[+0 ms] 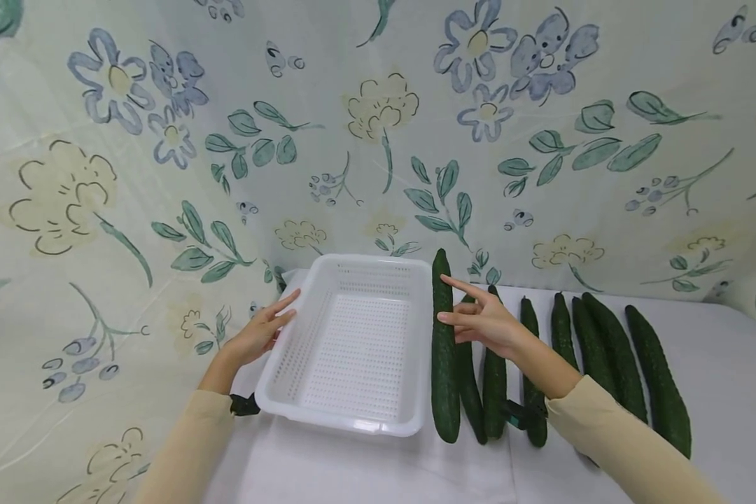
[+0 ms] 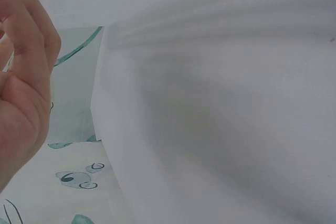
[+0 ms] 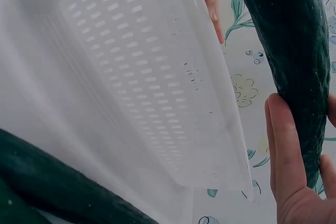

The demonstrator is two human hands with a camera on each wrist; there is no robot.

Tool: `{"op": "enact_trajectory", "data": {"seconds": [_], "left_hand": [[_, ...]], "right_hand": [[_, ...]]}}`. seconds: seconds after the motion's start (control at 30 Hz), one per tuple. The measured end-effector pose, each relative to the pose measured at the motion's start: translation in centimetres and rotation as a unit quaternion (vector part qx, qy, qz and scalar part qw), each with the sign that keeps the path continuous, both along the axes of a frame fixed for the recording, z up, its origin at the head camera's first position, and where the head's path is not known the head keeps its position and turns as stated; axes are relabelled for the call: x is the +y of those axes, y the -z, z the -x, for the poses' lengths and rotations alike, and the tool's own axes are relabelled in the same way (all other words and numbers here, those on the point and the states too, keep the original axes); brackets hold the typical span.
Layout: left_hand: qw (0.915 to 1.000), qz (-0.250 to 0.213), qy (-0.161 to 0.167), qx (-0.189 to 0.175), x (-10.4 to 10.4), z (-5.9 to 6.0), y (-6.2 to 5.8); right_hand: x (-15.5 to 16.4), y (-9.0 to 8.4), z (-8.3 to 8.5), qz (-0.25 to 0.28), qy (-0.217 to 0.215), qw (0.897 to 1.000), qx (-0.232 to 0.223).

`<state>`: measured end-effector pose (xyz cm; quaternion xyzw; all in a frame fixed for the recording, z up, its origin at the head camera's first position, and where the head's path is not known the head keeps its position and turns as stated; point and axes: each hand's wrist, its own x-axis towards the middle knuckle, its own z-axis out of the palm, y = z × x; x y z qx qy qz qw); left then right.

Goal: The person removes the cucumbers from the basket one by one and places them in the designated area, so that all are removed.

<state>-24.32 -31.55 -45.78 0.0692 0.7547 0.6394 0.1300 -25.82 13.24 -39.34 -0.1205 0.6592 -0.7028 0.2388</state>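
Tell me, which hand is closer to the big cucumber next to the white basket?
The right hand: its fingers rest on the big cucumber. The left hand is at the white basket's far side, away from it.

White table, white perforated basket, perhaps seven cucumbers

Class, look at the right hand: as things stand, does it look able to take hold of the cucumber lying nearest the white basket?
Probably yes. The right hand already touches that cucumber with straight fingers, nothing lies over it, and the white basket beside it leaves its top free.
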Motion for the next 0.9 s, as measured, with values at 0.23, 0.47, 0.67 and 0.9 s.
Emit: {"op": "enact_trajectory", "data": {"seconds": [0.23,0.47,0.67,0.9], "left_hand": [[1.0,0.002,0.004,0.005,0.0,-0.2,0.0],[1.0,-0.002,0.005,0.004,0.0,-0.2,0.0],[1.0,0.0,0.001,0.001,0.1,-0.1,0.1],[1.0,0.002,0.003,0.001,0.1,-0.1,0.0]], "right_hand": [[1.9,1.0,-0.4,-0.019,0.006,1.0,0.007],[4.0,1.8,-1.0,-0.026,0.008,0.999,0.02],[5.9,1.9,-1.3,-0.034,0.003,0.999,0.029],[8.1,2.7,-1.3,-0.056,0.003,0.997,0.054]]}}
